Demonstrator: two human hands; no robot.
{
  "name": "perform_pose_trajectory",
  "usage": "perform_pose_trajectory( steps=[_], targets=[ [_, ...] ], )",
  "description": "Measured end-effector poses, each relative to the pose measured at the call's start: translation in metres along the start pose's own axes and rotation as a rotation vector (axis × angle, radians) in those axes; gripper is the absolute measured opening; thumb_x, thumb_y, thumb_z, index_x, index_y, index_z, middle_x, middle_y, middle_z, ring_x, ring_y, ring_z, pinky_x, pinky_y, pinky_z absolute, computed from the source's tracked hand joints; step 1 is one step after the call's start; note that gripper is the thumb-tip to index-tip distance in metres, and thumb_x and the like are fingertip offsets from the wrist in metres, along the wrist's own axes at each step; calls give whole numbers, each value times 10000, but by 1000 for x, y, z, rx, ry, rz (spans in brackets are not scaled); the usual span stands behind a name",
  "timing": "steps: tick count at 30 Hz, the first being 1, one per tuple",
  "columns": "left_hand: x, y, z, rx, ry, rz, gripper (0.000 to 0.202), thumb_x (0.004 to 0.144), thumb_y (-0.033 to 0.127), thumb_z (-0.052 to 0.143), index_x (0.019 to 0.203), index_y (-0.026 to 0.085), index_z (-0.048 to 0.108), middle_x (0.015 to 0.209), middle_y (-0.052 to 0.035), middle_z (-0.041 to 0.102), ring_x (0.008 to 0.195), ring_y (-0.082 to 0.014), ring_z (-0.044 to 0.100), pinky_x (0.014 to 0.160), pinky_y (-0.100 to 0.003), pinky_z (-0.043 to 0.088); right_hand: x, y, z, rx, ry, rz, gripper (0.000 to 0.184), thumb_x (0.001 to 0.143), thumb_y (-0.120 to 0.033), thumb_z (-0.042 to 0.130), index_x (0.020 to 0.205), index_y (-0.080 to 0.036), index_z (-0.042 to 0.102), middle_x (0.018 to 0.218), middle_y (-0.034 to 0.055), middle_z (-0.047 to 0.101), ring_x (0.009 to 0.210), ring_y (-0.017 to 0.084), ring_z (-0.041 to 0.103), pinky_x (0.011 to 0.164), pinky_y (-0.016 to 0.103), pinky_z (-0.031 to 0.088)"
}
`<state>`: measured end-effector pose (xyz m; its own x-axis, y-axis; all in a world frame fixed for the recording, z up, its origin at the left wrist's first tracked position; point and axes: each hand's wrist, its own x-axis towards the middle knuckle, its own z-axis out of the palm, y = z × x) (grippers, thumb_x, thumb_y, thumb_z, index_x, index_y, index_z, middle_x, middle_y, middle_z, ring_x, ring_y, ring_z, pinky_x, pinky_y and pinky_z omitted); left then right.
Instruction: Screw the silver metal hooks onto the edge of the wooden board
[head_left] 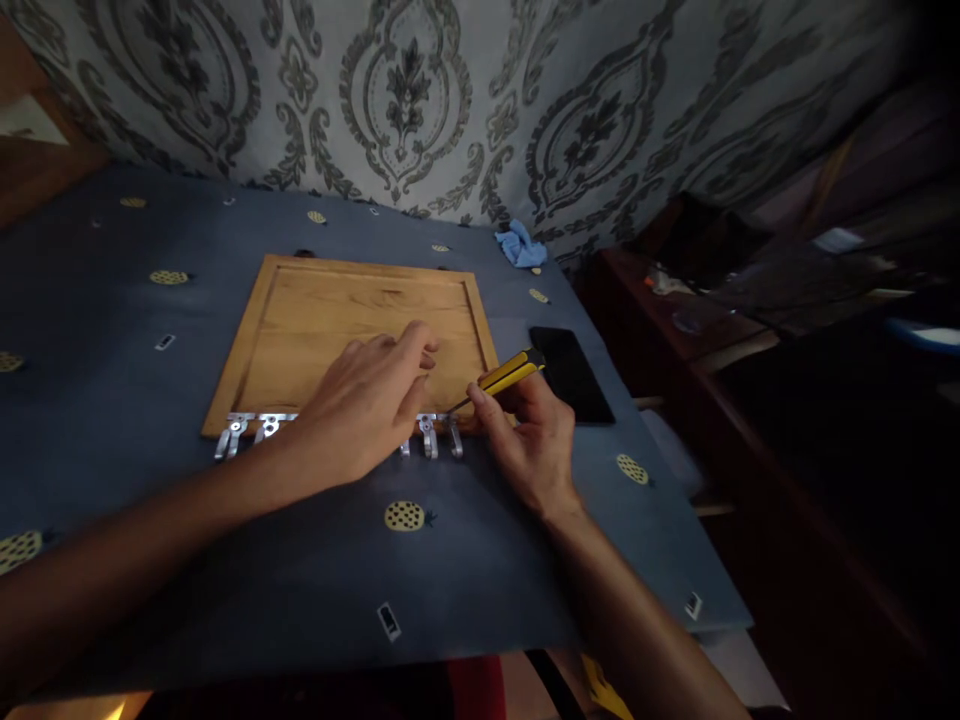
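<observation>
A wooden panel with a raised frame [345,310] lies flat on the table. Along its near edge runs a metal hook rail [427,424] with several silver hooks hanging over the side. My right hand [532,440] grips a screwdriver [510,373] by its yellow and black handle. The thin shaft slants down to the left, its tip at the right end of the rail; whether it sits in a screw is too small to tell. Above the rail's middle hovers my left hand [371,405], fingers loosely bent, thumb and forefinger apart, hiding several hooks.
A dark flat tablet-like object [574,375] lies right of the panel. A crumpled blue cloth or glove [520,245] rests at the far right corner. The table [300,600] has a blue pineapple-print cover; patterned wallpaper rises behind. A dark red shelf [652,300] holds clutter on the right.
</observation>
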<state>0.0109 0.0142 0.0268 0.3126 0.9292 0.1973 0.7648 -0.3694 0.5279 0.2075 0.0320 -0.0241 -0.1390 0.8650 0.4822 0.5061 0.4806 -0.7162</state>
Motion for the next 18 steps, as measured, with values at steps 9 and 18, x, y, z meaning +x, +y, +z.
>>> perform_pose_trajectory(
  steps=[9, 18],
  targets=[
    [-39, 17, -3, 135, -220, 173, 74, 970, 165, 502, 959, 179, 573, 925, -44, 686, 870, -215, 649, 775, -362, 494, 0, 12, 7, 153, 92, 135, 253, 851, -445, 695, 835, -203, 623, 641, -19, 632, 539, 141, 591, 517, 275, 480],
    [-50, 13, 21, 313, -90, 130, 452, 882, 414, 723, 1170, 127, 526, 1133, -120, 653, 1100, -305, 571, 922, -444, 440, 4, 12, 12, 195, 134, 113, 280, 838, -476, 693, 804, -213, 603, 632, -10, 664, 564, 161, 629, 542, 286, 496]
  ],
)
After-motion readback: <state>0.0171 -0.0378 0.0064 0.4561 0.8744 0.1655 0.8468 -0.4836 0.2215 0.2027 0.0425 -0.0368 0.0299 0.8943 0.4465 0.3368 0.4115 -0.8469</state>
